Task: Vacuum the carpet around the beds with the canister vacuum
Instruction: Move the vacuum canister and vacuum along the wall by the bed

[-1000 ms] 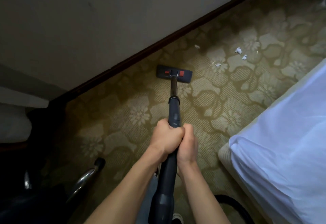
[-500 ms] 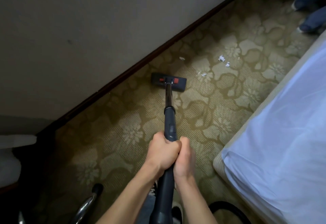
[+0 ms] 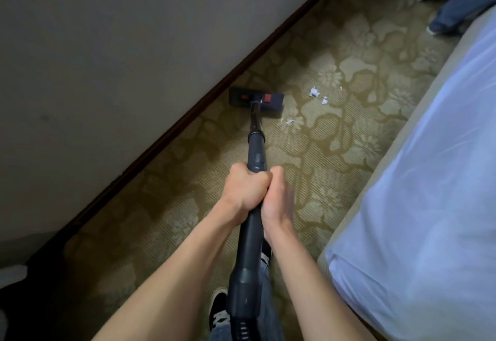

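Note:
A dark vacuum wand (image 3: 256,152) runs from my hands down to the floor head (image 3: 256,100), which lies flat on the olive flowered carpet (image 3: 335,142) close to the dark skirting board. My left hand (image 3: 245,187) grips the wand from the left. My right hand (image 3: 279,198) grips it from the right, pressed against the left hand. White paper scraps (image 3: 314,92) lie on the carpet just right of the head, and smaller bits (image 3: 288,121) lie beside its near right corner. The canister is out of sight.
A bed with a pale blue sheet (image 3: 429,193) fills the right side. A grey wall (image 3: 120,58) and skirting board (image 3: 188,123) run diagonally on the left. Another person's legs in jeans (image 3: 451,10) stand at the top right. My shoe (image 3: 218,305) shows below.
The floor head has slid forward along the skirting board toward the paper scraps; a scrap near the board is gone from view. The other person's legs have come into view. Both hands keep their grip.

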`<control>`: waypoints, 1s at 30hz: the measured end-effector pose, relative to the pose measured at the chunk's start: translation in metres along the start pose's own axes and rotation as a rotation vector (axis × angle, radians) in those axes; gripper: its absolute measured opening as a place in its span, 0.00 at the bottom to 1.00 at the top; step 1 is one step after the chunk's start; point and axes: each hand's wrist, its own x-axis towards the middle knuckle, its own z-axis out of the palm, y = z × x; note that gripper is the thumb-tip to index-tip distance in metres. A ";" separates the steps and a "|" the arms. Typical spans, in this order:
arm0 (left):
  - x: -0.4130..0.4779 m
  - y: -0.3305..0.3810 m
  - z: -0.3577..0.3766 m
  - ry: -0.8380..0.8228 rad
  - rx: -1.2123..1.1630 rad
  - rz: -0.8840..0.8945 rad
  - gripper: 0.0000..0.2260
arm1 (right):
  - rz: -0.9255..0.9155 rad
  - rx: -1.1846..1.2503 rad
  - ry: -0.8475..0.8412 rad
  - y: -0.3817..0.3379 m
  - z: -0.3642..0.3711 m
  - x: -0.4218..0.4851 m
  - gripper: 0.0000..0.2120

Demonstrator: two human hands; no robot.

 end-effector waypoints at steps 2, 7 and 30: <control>0.019 0.012 0.008 -0.006 0.022 -0.012 0.07 | 0.025 0.025 -0.005 -0.010 -0.001 0.021 0.21; 0.057 0.038 0.017 -0.003 -0.012 -0.112 0.14 | 0.072 -0.008 -0.033 -0.034 0.005 0.060 0.20; 0.110 0.035 -0.027 -0.475 0.284 -0.577 0.26 | 0.384 -0.081 -0.309 0.003 0.009 0.016 0.13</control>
